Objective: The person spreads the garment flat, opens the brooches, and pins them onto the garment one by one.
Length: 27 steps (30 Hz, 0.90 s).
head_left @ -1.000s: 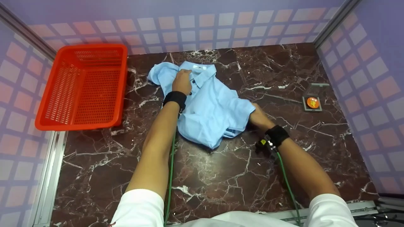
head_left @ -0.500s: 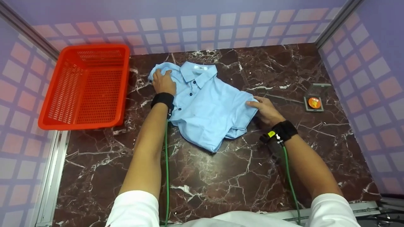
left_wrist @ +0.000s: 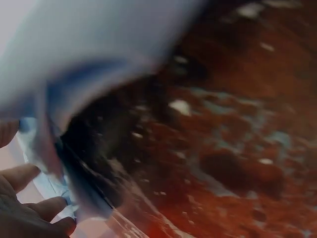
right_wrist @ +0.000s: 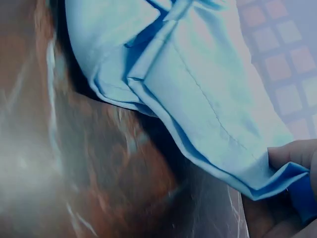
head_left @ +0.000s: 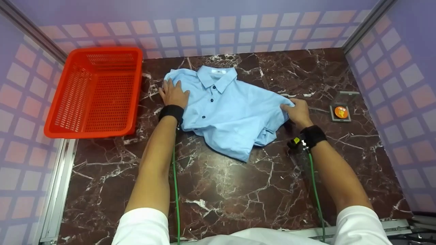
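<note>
A light blue short-sleeved shirt (head_left: pixel 235 105) with dark buttons lies on the dark marble table, collar toward the back wall, its lower part bunched up. My left hand (head_left: pixel 174 94) rests on the sleeve at the shirt's left with fingers spread. In the left wrist view the fingers (left_wrist: pixel 47 208) lie along blurred cloth. At the other side my right hand (head_left: pixel 298 110) pinches the hem of the right sleeve between thumb and fingers. That sleeve (right_wrist: pixel 208 104) stretches taut from the grip in the right wrist view, and part of the hand is out of frame.
A red plastic basket (head_left: pixel 137 92) stands at the back left. A small grey case (head_left: pixel 340 119) with an orange round piece (head_left: pixel 341 112) sits at the right. Green cables (head_left: pixel 176 190) run from both wrists. Patterned walls enclose the back and sides.
My left hand has gone from the collar area to the left sleeve and flattened there. The right hand has drawn the right sleeve outward to the right, spreading the shirt wider.
</note>
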Each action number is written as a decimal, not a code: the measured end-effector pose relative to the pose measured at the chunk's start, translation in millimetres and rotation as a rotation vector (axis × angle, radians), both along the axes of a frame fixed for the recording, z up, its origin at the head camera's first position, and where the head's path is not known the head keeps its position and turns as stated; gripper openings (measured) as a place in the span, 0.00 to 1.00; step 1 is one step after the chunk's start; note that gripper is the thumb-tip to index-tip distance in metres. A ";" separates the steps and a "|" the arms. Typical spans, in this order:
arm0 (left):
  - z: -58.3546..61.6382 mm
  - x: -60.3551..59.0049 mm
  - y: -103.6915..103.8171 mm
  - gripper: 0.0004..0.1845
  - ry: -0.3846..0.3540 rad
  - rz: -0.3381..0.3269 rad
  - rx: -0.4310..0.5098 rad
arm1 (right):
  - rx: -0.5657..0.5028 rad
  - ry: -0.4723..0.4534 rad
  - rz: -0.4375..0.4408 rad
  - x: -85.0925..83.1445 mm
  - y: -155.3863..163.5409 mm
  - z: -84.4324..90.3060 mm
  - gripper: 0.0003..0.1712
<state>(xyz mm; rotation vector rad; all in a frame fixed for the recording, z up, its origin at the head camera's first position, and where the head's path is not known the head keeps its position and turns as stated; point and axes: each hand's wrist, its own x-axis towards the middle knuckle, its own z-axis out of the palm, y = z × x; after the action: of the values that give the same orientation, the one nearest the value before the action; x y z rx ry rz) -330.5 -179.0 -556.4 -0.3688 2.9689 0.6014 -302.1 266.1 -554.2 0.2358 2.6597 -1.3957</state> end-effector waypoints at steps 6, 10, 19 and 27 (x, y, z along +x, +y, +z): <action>-6.2 7.9 0.1 0.36 -0.032 -0.010 -0.005 | 0.018 0.055 -0.119 -12.4 8.5 -2.4 0.22; -8.3 9.4 1.6 0.36 -0.049 -0.012 0.004 | 0.025 0.067 -0.219 -18.9 11.0 -4.0 0.21; -11.1 12.6 8.6 0.36 -0.047 0.008 -0.042 | 0.118 0.110 -0.395 -29.2 -8.5 -1.2 0.29; -9.7 15.4 13.0 0.36 -0.017 0.028 -0.049 | 0.340 0.320 -0.065 -26.7 -68.3 13.6 0.24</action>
<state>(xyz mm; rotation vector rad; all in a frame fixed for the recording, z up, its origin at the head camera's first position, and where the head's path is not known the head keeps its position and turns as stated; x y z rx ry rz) -315.1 -166.0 -566.0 -0.4181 2.9714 0.5266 -328.8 197.8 -540.7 0.1410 3.1765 -1.0631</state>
